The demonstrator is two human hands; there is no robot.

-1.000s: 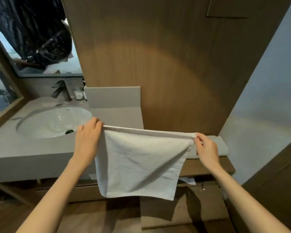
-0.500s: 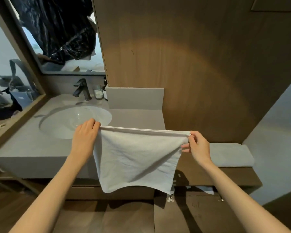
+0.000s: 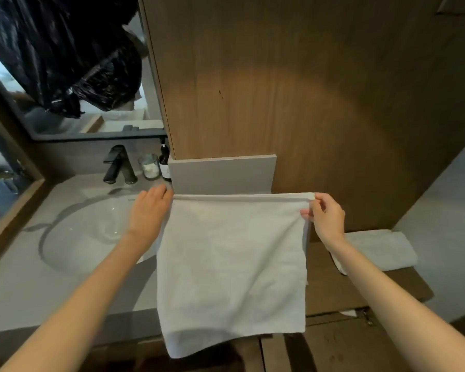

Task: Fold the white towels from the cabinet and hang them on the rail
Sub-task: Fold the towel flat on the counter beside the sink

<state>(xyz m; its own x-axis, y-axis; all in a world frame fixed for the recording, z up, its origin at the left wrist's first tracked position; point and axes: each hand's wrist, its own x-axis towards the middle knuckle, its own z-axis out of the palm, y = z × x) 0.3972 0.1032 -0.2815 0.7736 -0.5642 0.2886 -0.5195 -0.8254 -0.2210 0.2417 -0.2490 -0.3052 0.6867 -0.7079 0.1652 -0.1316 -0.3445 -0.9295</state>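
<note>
Towel, white: where is it?
— In the air, before the worktop edge, right of the sink, hanging from its top hem.

What has changed in the last second?
— The slanting creases are gone. It now hangs flat and square, hem pulled taut. It looks ready for the next fold. No rail is in view.

And the hands?
— Well apart, one at each top corner. The left hand grips its corner, fingers curled over the hem. The right hand pinches the other corner between thumb and fingertips. A second towel lies folded on the shelf behind the right wrist.
</note>
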